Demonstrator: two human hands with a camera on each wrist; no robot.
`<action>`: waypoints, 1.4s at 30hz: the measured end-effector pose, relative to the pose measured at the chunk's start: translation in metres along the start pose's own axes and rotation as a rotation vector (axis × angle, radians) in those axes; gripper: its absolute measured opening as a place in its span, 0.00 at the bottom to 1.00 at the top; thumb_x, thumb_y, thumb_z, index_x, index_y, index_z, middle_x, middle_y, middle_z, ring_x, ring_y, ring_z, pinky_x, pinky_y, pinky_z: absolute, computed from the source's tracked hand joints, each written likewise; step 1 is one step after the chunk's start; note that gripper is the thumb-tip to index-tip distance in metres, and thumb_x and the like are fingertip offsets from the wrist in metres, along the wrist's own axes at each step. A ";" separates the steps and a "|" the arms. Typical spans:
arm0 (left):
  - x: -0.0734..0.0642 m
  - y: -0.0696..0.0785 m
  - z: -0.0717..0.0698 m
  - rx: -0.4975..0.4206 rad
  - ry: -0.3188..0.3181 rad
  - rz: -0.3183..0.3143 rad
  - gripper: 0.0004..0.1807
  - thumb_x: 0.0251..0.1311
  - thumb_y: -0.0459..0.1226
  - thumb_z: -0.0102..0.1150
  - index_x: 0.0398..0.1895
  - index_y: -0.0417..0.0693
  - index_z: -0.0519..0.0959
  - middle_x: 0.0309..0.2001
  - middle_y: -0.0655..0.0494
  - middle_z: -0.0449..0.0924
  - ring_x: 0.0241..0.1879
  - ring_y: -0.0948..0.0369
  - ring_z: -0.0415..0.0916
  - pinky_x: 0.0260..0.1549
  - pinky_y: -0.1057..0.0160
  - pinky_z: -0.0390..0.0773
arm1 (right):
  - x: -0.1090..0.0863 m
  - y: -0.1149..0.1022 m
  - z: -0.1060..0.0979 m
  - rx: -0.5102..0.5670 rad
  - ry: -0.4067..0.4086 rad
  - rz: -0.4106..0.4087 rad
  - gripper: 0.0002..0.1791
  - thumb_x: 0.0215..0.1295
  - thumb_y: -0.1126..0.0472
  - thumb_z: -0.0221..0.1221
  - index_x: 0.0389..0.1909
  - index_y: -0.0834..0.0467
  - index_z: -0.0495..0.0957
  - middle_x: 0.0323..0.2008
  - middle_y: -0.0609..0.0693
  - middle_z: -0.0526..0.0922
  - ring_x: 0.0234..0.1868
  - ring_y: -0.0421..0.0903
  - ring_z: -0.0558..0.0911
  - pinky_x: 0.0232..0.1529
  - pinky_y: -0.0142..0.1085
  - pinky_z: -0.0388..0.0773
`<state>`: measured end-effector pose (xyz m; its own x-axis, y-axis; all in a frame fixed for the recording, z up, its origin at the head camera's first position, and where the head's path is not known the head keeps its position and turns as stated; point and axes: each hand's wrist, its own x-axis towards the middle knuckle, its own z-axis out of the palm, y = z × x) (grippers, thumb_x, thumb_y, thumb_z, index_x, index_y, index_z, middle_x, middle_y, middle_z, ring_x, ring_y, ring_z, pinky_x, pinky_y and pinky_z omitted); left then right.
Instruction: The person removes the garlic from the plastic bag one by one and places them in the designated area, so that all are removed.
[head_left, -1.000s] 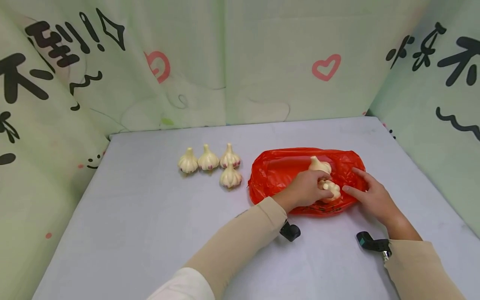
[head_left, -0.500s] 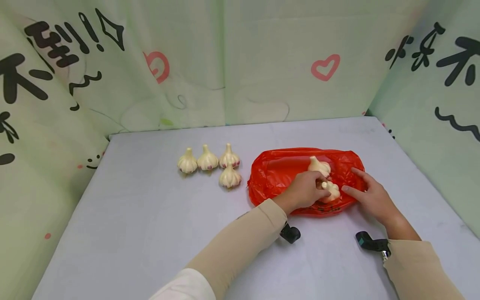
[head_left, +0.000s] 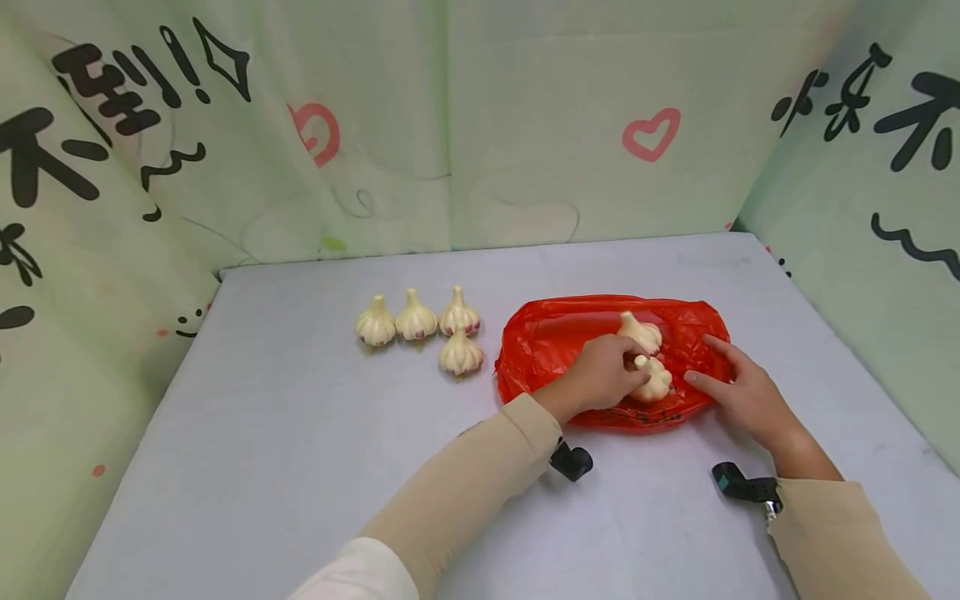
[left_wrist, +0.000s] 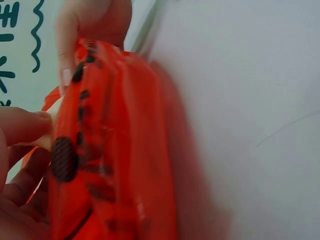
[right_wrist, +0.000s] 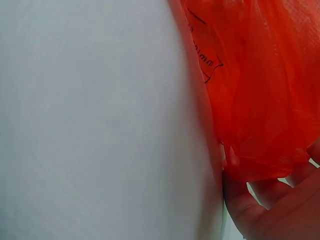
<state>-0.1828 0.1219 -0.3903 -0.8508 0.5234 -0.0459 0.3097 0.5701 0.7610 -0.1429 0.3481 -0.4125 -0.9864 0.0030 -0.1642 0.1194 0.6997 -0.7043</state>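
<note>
My left hand reaches over a red plastic bag and pinches a garlic bulb by its upper left side. Behind that bulb a second garlic bulb lies in the bag. At the bag's right end my right hand holds the rim, thumb and a finger spread on the inner side. In the right wrist view, other fingers of it sit against the outside of the red plastic. From the left wrist, the bag's wall hides most of the pinched bulb.
Several garlic bulbs stand left of the bag: three in a row, such as the leftmost bulb, and one bulb in front. They rest on a white-covered table. A pale green printed curtain encloses the back and sides.
My left hand has drawn slightly left, bringing the pinched garlic bulb with it inside the bag. The right hand, the bag and the row of bulbs stay where they were.
</note>
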 end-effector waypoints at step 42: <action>-0.038 -0.036 -0.118 -0.226 0.165 0.030 0.14 0.71 0.37 0.54 0.57 0.48 0.78 0.46 0.57 0.78 0.46 0.60 0.73 0.38 0.67 0.79 | -0.001 -0.002 0.002 0.012 0.007 -0.012 0.45 0.74 0.46 0.53 0.77 0.67 0.44 0.71 0.79 0.50 0.67 0.78 0.54 0.53 0.67 0.70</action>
<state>-0.2118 0.0070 -0.3396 -0.9061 0.4171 0.0711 0.2492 0.3904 0.8863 -0.1423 0.3454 -0.4122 -0.9885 -0.0004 -0.1512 0.1090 0.6912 -0.7144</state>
